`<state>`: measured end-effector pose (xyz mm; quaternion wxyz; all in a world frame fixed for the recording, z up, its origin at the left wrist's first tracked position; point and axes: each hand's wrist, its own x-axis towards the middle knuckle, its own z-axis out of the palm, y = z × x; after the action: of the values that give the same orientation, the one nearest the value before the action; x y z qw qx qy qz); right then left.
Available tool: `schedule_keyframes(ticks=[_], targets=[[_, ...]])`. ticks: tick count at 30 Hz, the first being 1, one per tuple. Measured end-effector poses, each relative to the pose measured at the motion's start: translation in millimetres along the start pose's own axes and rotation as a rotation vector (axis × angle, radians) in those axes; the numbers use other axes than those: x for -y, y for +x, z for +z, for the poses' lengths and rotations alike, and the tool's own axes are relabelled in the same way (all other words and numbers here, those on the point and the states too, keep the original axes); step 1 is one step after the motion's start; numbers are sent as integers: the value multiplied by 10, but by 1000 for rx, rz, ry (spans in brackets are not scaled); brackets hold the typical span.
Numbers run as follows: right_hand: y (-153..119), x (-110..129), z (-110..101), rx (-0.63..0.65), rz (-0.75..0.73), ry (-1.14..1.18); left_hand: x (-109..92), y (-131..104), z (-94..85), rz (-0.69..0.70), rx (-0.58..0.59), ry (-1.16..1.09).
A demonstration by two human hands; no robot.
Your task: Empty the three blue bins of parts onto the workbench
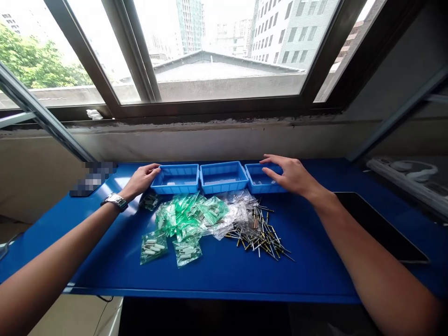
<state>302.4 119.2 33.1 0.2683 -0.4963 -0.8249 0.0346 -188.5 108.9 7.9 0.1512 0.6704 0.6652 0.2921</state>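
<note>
Mid-frame: your left hand (142,179), open, touches the left tray (177,179); your right hand (290,175), open, covers the right tray (261,179).

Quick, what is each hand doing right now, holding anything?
Left hand: open, fingers touching the left blue tray, holding nothing.
Right hand: open, resting over the right blue tray, holding nothing.
</note>
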Motion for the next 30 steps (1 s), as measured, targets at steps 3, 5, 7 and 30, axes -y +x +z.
schedule_keyframes(ticks=[3,5,7,30], targets=[[-5,-30,-29,35,-2,-4,-16,20,18,10,16,17],[-13,-55,-51,64,-3,-17,-20,34,23,11,25,33],[-23,-83,-64,82,13,-33,-38,38,12,14,30,54],[-46,78,-146,-126,30,-40,-1270,-495,306,677,234,281]])
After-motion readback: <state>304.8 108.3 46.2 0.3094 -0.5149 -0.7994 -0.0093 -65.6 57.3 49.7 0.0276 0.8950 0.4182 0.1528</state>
